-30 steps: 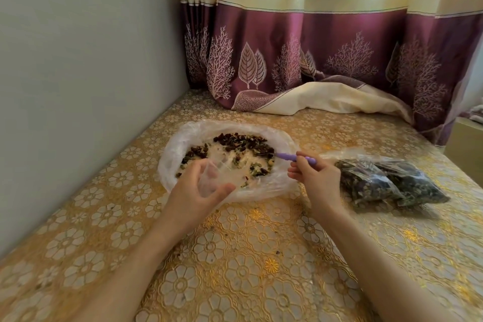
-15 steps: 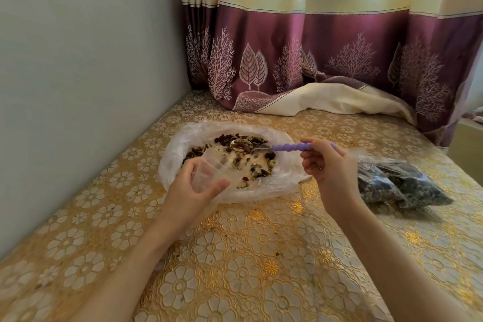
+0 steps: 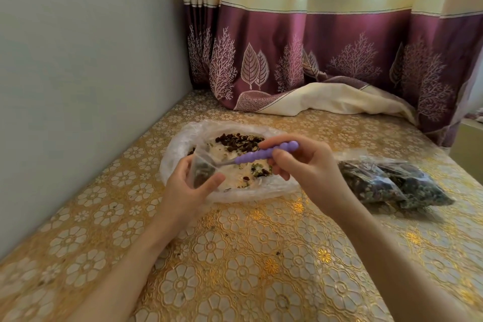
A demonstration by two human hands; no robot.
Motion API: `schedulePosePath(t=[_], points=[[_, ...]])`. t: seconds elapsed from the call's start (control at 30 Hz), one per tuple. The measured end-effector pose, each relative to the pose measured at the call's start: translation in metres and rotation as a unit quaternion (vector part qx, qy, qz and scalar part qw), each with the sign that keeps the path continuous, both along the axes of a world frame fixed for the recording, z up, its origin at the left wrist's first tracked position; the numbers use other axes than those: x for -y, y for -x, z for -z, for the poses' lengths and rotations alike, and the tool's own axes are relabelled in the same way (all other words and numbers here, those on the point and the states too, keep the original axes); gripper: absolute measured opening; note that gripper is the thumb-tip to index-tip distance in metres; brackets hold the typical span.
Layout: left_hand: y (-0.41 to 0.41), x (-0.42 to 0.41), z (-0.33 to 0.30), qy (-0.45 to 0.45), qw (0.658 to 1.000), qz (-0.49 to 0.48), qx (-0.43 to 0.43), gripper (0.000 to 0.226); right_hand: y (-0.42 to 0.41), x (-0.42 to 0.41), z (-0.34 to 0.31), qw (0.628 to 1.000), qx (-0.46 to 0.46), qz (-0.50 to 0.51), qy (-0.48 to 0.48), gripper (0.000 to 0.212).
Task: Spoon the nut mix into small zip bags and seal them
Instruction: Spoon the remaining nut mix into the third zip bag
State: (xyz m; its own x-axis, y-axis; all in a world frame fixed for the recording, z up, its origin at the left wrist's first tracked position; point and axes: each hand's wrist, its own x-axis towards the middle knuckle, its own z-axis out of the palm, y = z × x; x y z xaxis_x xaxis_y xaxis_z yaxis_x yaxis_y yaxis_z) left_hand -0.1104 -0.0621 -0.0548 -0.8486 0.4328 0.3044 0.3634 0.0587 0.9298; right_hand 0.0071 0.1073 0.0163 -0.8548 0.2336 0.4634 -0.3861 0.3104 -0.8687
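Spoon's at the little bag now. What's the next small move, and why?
Probably tip the spoon so its load drops into the small zip bag. The right hand has the spoon's bowl at the bag's open mouth, the left hand holds the bag up, and the bag looks only partly filled.

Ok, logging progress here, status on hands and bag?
Left hand holds small zip bag open, some mix inside. Right hand grips purple spoon, bowl at bag mouth. Nothing in the way.

Your table [image 3: 235, 269] has that gold flower-pattern cover. Sitting on it: the open plastic bag [image 3: 180, 144] of nut mix [image 3: 239, 141], some filled zip bags [image 3: 392, 183], and the curtain hem [image 3: 326, 99].
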Motion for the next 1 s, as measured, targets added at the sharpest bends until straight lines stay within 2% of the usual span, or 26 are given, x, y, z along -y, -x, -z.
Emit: schedulePosePath(t=[0.1, 0.2, 0.3, 0.37, 0.5, 0.7, 0.8, 0.9, 1.0], points=[[0.002, 0.001, 0.002, 0.0, 1.0, -0.006, -0.003, 0.046, 0.0, 0.0, 0.0, 1.0, 0.009, -0.014, 0.002, 0.026], [0.005, 0.002, 0.004, 0.004, 1.0, -0.018, -0.013, 0.057, 0.001, -0.005, 0.001, 1.0, 0.005, -0.008, 0.019, 0.026], [0.006, 0.003, 0.005, 0.026, 0.999, -0.021, -0.017, 0.079, 0.003, -0.013, 0.003, 0.993, -0.003, 0.01, 0.122, 0.022], [0.006, 0.004, 0.004, 0.034, 0.999, -0.019, -0.021, 0.089, 0.006, -0.022, 0.005, 0.977, -0.011, 0.055, 0.204, 0.019], [0.009, 0.003, 0.007, 0.066, 0.998, -0.019, -0.01, 0.097, 0.013, -0.038, 0.018, 0.945, 0.016, 0.16, 0.286, 0.016], [0.008, 0.002, 0.007, 0.085, 0.996, -0.019, -0.002, 0.099, 0.033, -0.038, 0.042, 0.934, 0.084, 0.213, 0.276, 0.026], [0.009, 0.0, 0.009, 0.107, 0.994, -0.018, -0.006, 0.095, 0.044, -0.039, 0.044, 0.927, 0.082, 0.239, 0.275, 0.046], [0.01, 0.0, 0.012, 0.144, 0.989, -0.017, -0.017, 0.096, 0.052, -0.041, 0.047, 0.923, 0.073, 0.26, 0.274, 0.05], [0.009, 0.0, 0.01, 0.144, 0.989, -0.012, -0.025, 0.1, 0.058, -0.043, 0.05, 0.93, 0.061, 0.26, 0.252, 0.058]])
